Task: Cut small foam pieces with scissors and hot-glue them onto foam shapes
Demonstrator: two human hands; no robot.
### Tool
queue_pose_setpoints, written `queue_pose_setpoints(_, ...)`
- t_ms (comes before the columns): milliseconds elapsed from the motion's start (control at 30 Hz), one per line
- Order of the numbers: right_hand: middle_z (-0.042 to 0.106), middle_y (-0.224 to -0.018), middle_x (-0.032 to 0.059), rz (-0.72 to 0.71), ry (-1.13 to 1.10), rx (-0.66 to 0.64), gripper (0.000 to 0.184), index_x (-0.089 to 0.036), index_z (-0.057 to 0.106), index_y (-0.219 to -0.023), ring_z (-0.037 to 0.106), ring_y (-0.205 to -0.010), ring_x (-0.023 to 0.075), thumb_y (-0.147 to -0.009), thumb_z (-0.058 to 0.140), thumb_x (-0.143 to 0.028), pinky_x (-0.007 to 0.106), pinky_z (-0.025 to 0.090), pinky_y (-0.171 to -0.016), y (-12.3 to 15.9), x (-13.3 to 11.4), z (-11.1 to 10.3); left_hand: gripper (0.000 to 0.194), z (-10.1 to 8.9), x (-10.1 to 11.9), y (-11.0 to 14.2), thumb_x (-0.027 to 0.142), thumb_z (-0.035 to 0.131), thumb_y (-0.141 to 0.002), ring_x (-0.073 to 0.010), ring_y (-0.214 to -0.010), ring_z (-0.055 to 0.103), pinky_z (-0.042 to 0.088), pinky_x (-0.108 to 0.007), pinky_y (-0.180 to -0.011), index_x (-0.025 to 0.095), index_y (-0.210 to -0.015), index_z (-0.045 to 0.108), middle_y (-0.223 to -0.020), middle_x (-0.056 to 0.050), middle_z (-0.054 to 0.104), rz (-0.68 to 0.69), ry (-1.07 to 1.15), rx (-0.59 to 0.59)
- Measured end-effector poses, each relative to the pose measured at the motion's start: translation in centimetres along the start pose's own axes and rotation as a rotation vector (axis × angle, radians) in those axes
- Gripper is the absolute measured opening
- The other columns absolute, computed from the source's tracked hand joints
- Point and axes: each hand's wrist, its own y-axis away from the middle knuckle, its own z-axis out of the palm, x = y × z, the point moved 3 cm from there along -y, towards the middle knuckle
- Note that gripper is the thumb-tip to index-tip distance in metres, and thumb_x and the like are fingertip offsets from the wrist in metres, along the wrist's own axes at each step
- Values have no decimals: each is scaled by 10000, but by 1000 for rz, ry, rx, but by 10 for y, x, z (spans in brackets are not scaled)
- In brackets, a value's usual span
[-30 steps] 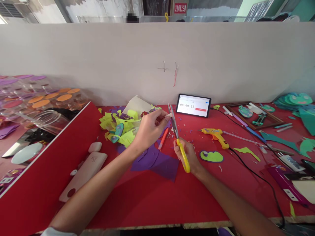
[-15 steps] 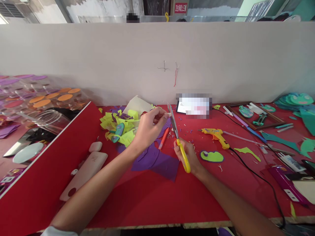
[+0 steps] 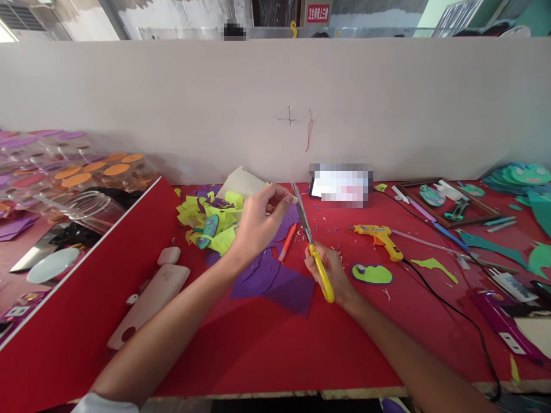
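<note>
My right hand (image 3: 329, 269) grips a pair of scissors (image 3: 316, 255) with yellow handles, its blades pointing up and away from me. Close beside the blades, my left hand (image 3: 264, 221) is pinched at thumb and forefinger. Whatever lies between those fingertips is too small to name. Below the hands are purple foam sheets (image 3: 279, 284) and an orange-red pen (image 3: 287, 242). To the right of the scissors lies a lime-green foam shape (image 3: 372, 273) with a purple edge and a small round purple piece on it.
Yellow-green scraps (image 3: 210, 215) pile up at left. A yellow glue gun (image 3: 381, 235) with a black cord lies at right, near a wooden frame (image 3: 486, 218). A lit screen (image 3: 340, 183) leans on the back wall. A white power bank (image 3: 148, 307) sits by the red divider (image 3: 86, 298).
Both hands stay almost in place. The scissor blades look closer together now, and the left fingertips have shifted very slightly. The whole view has drifted a few pixels.
</note>
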Motion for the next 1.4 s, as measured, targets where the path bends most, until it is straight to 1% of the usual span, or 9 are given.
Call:
queue_pose_setpoints(233, 390, -630, -58, 12, -37, -16, 443, -233, 424, -743, 343, -546, 105, -872, 554, -636, 260, 294, -499, 1, -3, 1, 174, -1, 2, 0, 279, 571, -966, -110, -644, 512, 412, -261, -608, 173, -841, 627, -728, -5, 592, 6, 1, 14)
queue_pose_setpoints(400, 397, -616, -58, 10, -43, -19, 461, -236, 413, -736, 352, -539, 105, -875, 555, -652, 258, 288, -490, 2, -4, 2, 190, -1, 1, 0, 295, 579, -973, -104, -636, 490, 395, -260, -596, 177, -824, 596, -721, 2, 570, 9, 1, 27)
queue_pose_setpoints(533, 406, -606, -59, 5, -35, -14, 471, -233, 431, -751, 357, -530, 105, -878, 554, -669, 256, 287, -485, 3, -2, 2, 193, 2, -1, 0, 324, 587, -977, -98, -627, 470, 381, -257, -584, 178, -853, 607, -741, 1, 590, 7, 7, -4)
queue_pose_setpoints(700, 418, -610, -56, -4, -19, -5, 458, -229, 442, -756, 373, -529, 105, -887, 545, -656, 254, 295, -485, 3, -2, 2, 136, 3, -1, 1, 285, 613, -951, -101, -656, 494, 394, -248, -598, 179, -866, 602, -773, -1, 612, -2, 31, -14)
queue_pose_setpoints(800, 409, -596, -59, 0, -9, -10, 458, -230, 443, -748, 368, -521, 105, -884, 558, -653, 256, 294, -481, 3, -3, 2, 152, 3, -2, 1, 298, 602, -960, -105, -659, 485, 403, -250, -605, 183, -862, 584, -765, 1, 587, -11, 47, -8)
queue_pose_setpoints(933, 410, -561, -62, 23, -20, -21, 474, -238, 432, -744, 368, -500, 107, -884, 566, -670, 255, 284, -464, 3, -1, 3, 164, 4, -4, 0, 307, 579, -977, -119, -684, 512, 415, -255, -610, 191, -863, 557, -757, -4, 555, -16, 87, -12)
queue_pose_setpoints(1067, 405, -539, -63, 33, -23, -32, 493, -245, 408, -724, 362, -487, 107, -865, 597, -678, 250, 268, -447, 3, 5, 5, 152, 5, -3, 0, 277, 547, -991, -113, -645, 471, 391, -258, -592, 199, -863, 523, -725, 10, 519, -11, 102, -24)
queue_pose_setpoints(1267, 406, -573, -61, 24, -18, -35, 468, -241, 425, -740, 367, -503, 107, -881, 592, -655, 249, 276, -458, 2, 10, 4, 163, 6, -1, 1, 254, 540, -992, -108, -648, 453, 387, -259, -595, 200, -846, 493, -740, 12, 504, -21, 136, -27)
queue_pose_setpoints(1400, 385, -602, -63, 29, -34, -38, 507, -240, 417, -738, 349, -514, 102, -862, 582, -703, 246, 267, -455, 2, 6, 5, 186, 6, -3, 1, 266, 531, -1004, -106, -629, 444, 372, -263, -588, 201, -837, 483, -719, 17, 504, -19, 101, -14)
